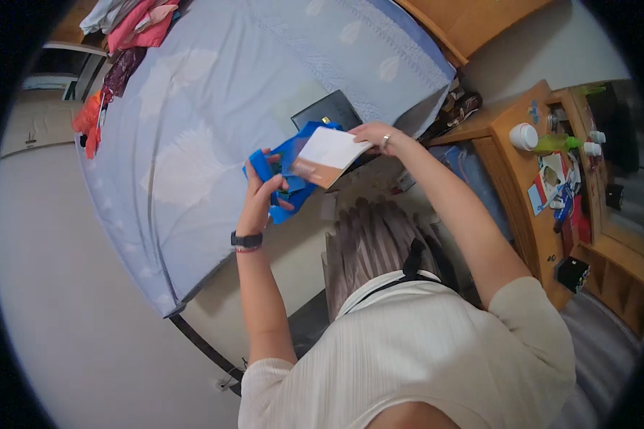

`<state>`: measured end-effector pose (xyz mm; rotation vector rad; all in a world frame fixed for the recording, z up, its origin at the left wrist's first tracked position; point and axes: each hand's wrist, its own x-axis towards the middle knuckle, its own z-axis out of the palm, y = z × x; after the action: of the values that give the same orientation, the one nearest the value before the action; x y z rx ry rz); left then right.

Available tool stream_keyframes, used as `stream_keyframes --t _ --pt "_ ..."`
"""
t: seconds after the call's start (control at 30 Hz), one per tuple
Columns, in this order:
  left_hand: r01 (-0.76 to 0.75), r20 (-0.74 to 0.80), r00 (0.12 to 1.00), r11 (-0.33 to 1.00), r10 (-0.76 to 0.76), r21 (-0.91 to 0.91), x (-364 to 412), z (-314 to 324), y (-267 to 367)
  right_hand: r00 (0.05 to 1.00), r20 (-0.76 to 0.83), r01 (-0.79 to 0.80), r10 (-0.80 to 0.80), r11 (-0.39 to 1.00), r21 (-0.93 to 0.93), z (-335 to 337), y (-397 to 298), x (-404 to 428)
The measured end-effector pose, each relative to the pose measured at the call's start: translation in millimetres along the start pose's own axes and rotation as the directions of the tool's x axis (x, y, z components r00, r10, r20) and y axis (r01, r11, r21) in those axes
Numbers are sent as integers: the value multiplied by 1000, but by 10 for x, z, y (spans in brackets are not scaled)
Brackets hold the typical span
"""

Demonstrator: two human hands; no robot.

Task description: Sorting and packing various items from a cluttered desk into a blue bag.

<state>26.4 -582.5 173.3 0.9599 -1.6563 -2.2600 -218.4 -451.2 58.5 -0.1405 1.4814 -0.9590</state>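
My left hand (263,185), with a black watch at its wrist, holds a bright blue bag (298,201) by its strap or edge. A thin white and orange-brown booklet (330,153) is in my right hand (375,137), gripped at its upper right corner. The booklet lies slantwise over the bag's opening; whether its lower end is inside cannot be told. Behind the bag, a dark flat case or folder (327,111) rests on the edge of the bed (236,80).
Clothes (145,27) lie on the bed's far left corner. To the right stands a wooden dresser (507,118) with a white jar (524,137), a green bottle (555,142), small items and a mirror. A pleated skirt (365,236) shows below my hands.
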Motion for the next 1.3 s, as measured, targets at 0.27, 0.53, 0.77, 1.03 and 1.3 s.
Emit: stream_keyframes --t 0.27,0.53,0.77,1.03,1.3 --pt "-89 33 996 995 87 53 -137 6 -90 918 79 353 -390 707 -613 1372 315 1061" --pt "-197 -126 976 971 180 -139 -133 -240 65 696 -285 420 -659 696 -583 1183 550 95" --pt "-77 -44 996 996 79 43 436 398 22 661 -448 304 -602 761 -574 -14 1684 -967" --pt "-225 -328 919 974 220 22 842 440 -11 517 -839 -142 -171 949 -280 -762 3253 -2253" --pt "-106 -160 976 962 149 251 1004 678 -207 419 -907 -242 43 968 -66 -800 4174 -2551"
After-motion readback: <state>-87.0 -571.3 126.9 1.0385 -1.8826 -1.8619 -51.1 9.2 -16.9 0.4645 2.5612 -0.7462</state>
